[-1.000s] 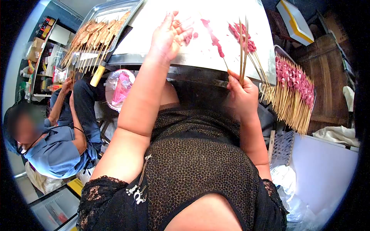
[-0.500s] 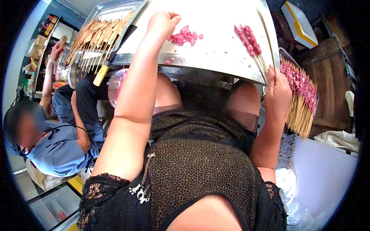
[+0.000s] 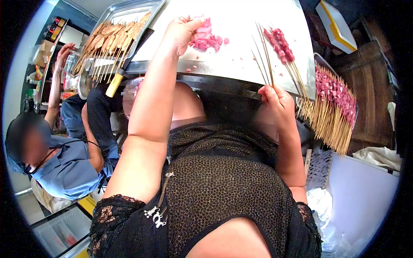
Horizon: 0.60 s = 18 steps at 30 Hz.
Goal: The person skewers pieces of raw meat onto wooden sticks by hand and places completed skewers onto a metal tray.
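My left hand [image 3: 183, 34] is pinched shut at the far side of a small pile of raw meat pieces [image 3: 208, 43] on the pale tabletop. A pink piece of raw meat [image 3: 206, 25] shows at its fingertips. My right hand [image 3: 277, 103] is at the table's near edge. Between its thumb and fingers are the lower ends of several bare wooden skewers [image 3: 267, 60], which fan out slightly, pointing away from me. Just right of them, loaded meat skewers [image 3: 282, 47] lie side by side with their sticks over the edge.
A tray [image 3: 353, 118] at right holds many raw meat skewers. Browner skewers [image 3: 116, 36] fill a metal tray [image 3: 150, 13] at far left, near a yellow handle [image 3: 114, 85]. A co-worker in blue [image 3: 64, 167] sits at left. Small meat scraps [image 3: 194, 67] dot the table.
My right hand has moved left from the table's right side, bringing bare skewers with it. My left hand has come down onto the meat pile. The co-worker's raised hand has shifted slightly.
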Tool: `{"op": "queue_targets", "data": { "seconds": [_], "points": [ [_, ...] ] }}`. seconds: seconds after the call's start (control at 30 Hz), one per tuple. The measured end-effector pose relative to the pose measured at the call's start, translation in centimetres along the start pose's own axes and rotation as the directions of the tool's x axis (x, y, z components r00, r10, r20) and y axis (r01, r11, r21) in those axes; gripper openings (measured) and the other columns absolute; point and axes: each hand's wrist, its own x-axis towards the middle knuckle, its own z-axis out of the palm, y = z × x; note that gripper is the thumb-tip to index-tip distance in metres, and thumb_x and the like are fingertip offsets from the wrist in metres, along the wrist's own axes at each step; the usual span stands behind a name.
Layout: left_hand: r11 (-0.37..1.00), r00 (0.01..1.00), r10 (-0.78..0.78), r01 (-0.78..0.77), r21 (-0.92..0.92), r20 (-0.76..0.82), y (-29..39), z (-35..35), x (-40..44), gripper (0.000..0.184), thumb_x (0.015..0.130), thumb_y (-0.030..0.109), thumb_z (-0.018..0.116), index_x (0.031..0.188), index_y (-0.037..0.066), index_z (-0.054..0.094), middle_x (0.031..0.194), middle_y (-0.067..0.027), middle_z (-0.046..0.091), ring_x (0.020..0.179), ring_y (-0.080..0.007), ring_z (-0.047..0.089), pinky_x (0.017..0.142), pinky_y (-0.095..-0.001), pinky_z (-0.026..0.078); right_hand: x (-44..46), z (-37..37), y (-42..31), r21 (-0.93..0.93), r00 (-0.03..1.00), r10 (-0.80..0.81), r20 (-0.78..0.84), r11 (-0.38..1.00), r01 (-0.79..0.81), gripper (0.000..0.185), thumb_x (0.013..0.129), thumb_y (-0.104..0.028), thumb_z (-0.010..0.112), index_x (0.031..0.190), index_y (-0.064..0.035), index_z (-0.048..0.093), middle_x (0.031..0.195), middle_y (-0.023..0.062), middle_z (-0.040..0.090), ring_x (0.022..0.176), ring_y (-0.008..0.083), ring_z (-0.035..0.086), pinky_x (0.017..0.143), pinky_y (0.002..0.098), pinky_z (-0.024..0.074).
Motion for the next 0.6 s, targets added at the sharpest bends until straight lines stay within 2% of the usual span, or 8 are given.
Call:
{"op": "queue_targets", "data": {
  "seconds": [0.03,0.07,0.2,0.27,0.3,0.4,0.47,0.6],
  "points": [
    [0.968,0.999,-0.017,0.028,-0.249,0.043,-0.2,0.3,-0.2,0.017,0.084,0.007,0.058,0.096,-0.004,0.058,0.090,-0.0148,0.064,0.080,-0.0218,0.064,0.066,-0.0290,0.055,0.1,0.2,0.2,-0.009,1.000,-0.019,-0.012,1.000,0.019,0.026,0.090,-0.023,0.049,0.086,-0.0006,0.062,0.072,0.0040,0.057,0.069,0.0105,0.052,0.065,0.0236,0.0418],
    [0.965,0.999,-0.035,0.042,-0.260,0.033,-0.3,0.5,-0.3,0.017,0.084,0.001,0.053,0.099,-0.007,0.054,0.094,-0.0209,0.062,0.089,-0.0277,0.063,0.072,-0.0327,0.057,0.3,0.5,0.7,0.048,1.000,0.002,-0.026,0.999,0.000,0.026,0.089,-0.022,0.051,0.085,0.0002,0.064,0.079,0.0061,0.060,0.077,0.0123,0.054,0.071,0.0252,0.0427],
    [0.915,0.996,-0.076,0.086,-0.394,0.041,0.1,2.1,-1.7,0.017,0.083,-0.001,0.053,0.097,-0.012,0.054,0.094,-0.0214,0.062,0.082,-0.0287,0.065,0.070,-0.0303,0.056,0.1,0.3,0.2,-0.072,0.998,-0.051,-0.026,0.996,0.049,0.026,0.089,-0.021,0.051,0.085,0.0006,0.064,0.082,0.0074,0.061,0.082,0.0136,0.055,0.075,0.0262,0.0427],
    [0.896,0.986,-0.062,0.123,-0.426,0.154,0.4,2.6,-2.4,0.014,0.083,-0.003,0.051,0.092,-0.013,0.054,0.095,-0.0232,0.062,0.083,-0.0302,0.064,0.070,-0.0323,0.055,0.0,0.3,0.2,-0.066,0.995,-0.088,-0.041,0.994,0.085,0.025,0.089,-0.020,0.052,0.086,0.0016,0.065,0.082,0.0065,0.062,0.081,0.0136,0.056,0.076,0.0258,0.0427],
    [0.896,0.986,-0.061,0.123,-0.427,0.155,0.3,2.7,-2.5,0.014,0.083,-0.003,0.051,0.092,-0.013,0.054,0.095,-0.0232,0.062,0.083,-0.0302,0.064,0.070,-0.0323,0.055,-0.1,0.4,0.4,-0.067,0.995,-0.089,-0.042,0.994,0.086,0.025,0.089,-0.020,0.052,0.086,0.0016,0.065,0.082,0.0065,0.062,0.081,0.0136,0.056,0.076,0.0258,0.0427],
    [0.963,0.980,0.051,0.003,-0.270,0.192,-0.4,3.0,-2.6,0.014,0.081,-0.002,0.053,0.091,-0.012,0.055,0.094,-0.0227,0.062,0.082,-0.0285,0.065,0.068,-0.0320,0.054,-0.2,0.7,0.9,0.111,0.995,0.025,-0.098,0.994,-0.014,0.021,0.088,-0.017,0.055,0.091,0.0014,0.065,0.076,0.0021,0.060,0.069,0.0088,0.054,0.065,0.0217,0.0426],
    [0.981,0.988,0.100,-0.078,-0.180,0.114,-0.6,3.4,-2.9,0.015,0.081,0.002,0.058,0.090,-0.010,0.057,0.090,-0.0192,0.064,0.080,-0.0239,0.065,0.064,-0.0288,0.052,-0.3,0.6,0.6,0.330,0.993,0.104,-0.058,0.941,-0.080,0.018,0.086,-0.012,0.058,0.098,0.0010,0.063,0.072,-0.0028,0.056,0.057,0.0025,0.045,0.053,0.0171,0.0372],
    [0.997,0.994,0.031,-0.023,-0.073,0.102,0.1,4.3,-3.5,0.025,0.086,0.013,0.057,0.100,-0.008,0.054,0.092,-0.0200,0.063,0.086,-0.0245,0.065,0.073,-0.0291,0.053,-0.4,0.8,-0.5,0.403,0.997,0.068,-0.033,0.914,-0.049,0.020,0.086,-0.010,0.059,0.103,0.0005,0.061,0.070,-0.0055,0.053,0.052,-0.0010,0.038,0.047,0.0156,0.0309]
  ]
}}
